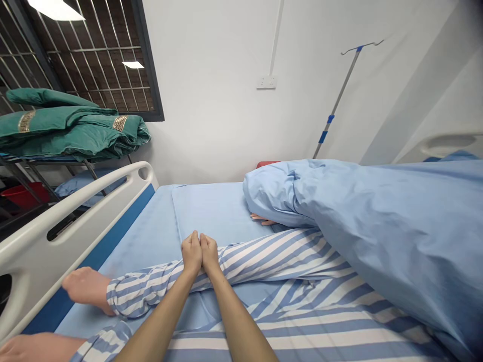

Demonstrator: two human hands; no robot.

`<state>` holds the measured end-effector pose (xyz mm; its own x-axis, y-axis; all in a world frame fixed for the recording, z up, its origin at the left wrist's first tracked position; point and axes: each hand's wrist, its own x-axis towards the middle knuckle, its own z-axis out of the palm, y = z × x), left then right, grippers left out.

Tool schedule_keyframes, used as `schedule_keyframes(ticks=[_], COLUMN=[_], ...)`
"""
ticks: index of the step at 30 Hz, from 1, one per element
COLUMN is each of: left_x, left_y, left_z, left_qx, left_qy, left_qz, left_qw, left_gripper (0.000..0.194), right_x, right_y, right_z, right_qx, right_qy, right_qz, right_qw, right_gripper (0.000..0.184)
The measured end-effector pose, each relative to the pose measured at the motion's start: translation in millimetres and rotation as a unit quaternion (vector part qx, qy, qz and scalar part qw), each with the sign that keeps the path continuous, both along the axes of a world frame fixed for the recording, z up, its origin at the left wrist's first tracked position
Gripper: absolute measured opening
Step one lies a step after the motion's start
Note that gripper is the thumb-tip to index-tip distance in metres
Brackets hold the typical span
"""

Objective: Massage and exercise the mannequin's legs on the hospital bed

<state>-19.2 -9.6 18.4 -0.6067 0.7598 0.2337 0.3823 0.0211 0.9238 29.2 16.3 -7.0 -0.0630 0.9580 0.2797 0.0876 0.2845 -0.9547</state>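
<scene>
The left hand (pixel 191 254) and right hand (pixel 209 254) touch a striped pyjama sleeve (pixel 151 284) — gripping or not, I cannot tell.

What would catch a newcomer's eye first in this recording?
The person's left hand and right hand stand out first, pressed side by side at the centre on a blue-and-white striped limb of someone lying on the bed. To the right, a blue quilt covers much of the bed, while folded green bedding sits at top left, beyond the white bed rail.
</scene>
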Motion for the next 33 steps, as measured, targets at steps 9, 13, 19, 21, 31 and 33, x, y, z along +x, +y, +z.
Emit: schedule_keyframes(ticks=[9, 13, 19, 21, 31, 33], left_x=[-20, -25, -28, -30, 21, 22], left_y=[10, 15, 19, 21, 26, 24], left_z=[-21.9, -23.9, -25.4, -23.2, -5.5, -10.7], left_qx=[-0.053, -0.06, -0.064, -0.087, -0.004, -0.028], left_qy=[0.083, 0.09, 0.114, 0.108, -0.001, 0.012], left_qz=[-0.087, -0.112, -0.098, -0.081, -0.062, -0.088], left_qw=[0.991, 0.988, 0.987, 0.987, 0.998, 0.996], left_gripper=[0.042, 0.041, 0.039, 0.038, 0.04, 0.044], right_x=[-4, 10, 26, 26, 34, 32], right_y=[13, 11, 9, 11, 13, 14], right_z=[11.9, 24.4, 2.9, -3.6, 0.3, -0.6], right_qx=[-0.048, 0.047, 0.067, 0.062, 0.049, 0.042], right_qy=[-0.046, -0.157, -0.197, -0.188, -0.051, -0.053], right_qz=[-0.029, 0.011, 0.0, -0.012, 0.012, -0.007], right_qw=[0.997, 0.986, 0.978, 0.98, 0.997, 0.998], right_gripper=[0.035, 0.039, 0.041, 0.042, 0.046, 0.045])
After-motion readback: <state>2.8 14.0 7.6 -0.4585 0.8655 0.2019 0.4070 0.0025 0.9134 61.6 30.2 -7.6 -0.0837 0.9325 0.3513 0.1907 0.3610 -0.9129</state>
